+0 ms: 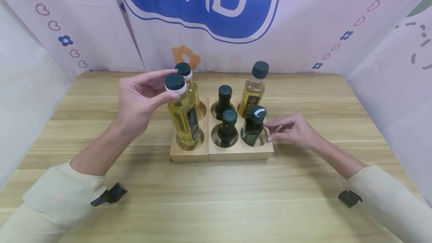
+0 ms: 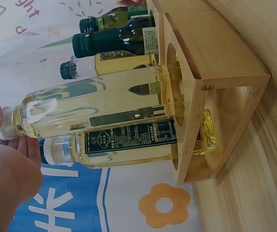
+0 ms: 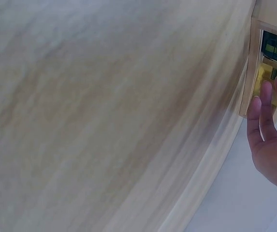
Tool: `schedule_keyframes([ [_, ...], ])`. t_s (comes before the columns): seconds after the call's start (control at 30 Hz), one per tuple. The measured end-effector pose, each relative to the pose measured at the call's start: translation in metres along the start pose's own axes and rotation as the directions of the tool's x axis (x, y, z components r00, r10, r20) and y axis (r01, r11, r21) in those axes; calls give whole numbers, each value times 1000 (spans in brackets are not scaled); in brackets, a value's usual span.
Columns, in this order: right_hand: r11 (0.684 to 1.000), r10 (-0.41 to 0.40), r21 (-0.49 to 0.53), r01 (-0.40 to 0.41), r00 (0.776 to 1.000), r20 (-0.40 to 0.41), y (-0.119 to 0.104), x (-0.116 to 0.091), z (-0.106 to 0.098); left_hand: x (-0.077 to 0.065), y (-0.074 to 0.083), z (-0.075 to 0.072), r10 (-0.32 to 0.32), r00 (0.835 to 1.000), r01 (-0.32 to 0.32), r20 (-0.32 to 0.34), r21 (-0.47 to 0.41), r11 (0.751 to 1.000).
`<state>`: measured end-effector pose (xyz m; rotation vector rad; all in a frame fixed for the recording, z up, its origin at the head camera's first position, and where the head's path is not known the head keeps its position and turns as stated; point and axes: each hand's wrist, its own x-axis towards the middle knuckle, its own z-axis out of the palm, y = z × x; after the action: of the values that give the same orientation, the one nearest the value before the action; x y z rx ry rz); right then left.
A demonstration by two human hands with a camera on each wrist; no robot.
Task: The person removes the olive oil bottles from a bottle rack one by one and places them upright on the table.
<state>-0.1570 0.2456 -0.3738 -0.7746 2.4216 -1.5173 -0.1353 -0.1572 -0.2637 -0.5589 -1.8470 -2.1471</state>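
My left hand [image 1: 138, 96] pinches the neck of a yellow oil bottle [image 1: 183, 117], just under its dark green cap, between thumb and fingers. This bottle stands slightly tilted over the front left hole of a wooden bottle rack [image 1: 189, 158]; in the left wrist view its base is near the hole's level. Behind it, a second yellow oil bottle [image 2: 128, 145] reaches down deep into the rack. My right hand [image 1: 293, 132] is at the rack's right edge, fingers extended, thumb and fingertips close beside a small dark green bottle [image 1: 252, 128].
Two dark green bottles, one at the back [image 1: 224, 102] and one at the front [image 1: 228, 128], occupy the rack's middle holes. A yellow bottle [image 1: 253, 91] with a dark cap leans at the back right. Wooden tabletop [image 1: 216, 201] surrounds the rack, with a printed cloth [image 1: 101, 29] behind.
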Motion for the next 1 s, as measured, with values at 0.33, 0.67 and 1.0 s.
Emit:
schedule_keyframes([
  [0.33,1000,3,-20,-3,1000,2,0,0,0,4,2,2,51,998,-53,-29,-56,997],
  [0.67,1000,-9,-30,9,1000,4,1,0,0,9,8,1,127,991,-132,-51,-109,985],
  [1.0,1000,12,-25,-12,1000,5,0,0,0,14,12,-3,200,978,-208,-65,-157,965],
])
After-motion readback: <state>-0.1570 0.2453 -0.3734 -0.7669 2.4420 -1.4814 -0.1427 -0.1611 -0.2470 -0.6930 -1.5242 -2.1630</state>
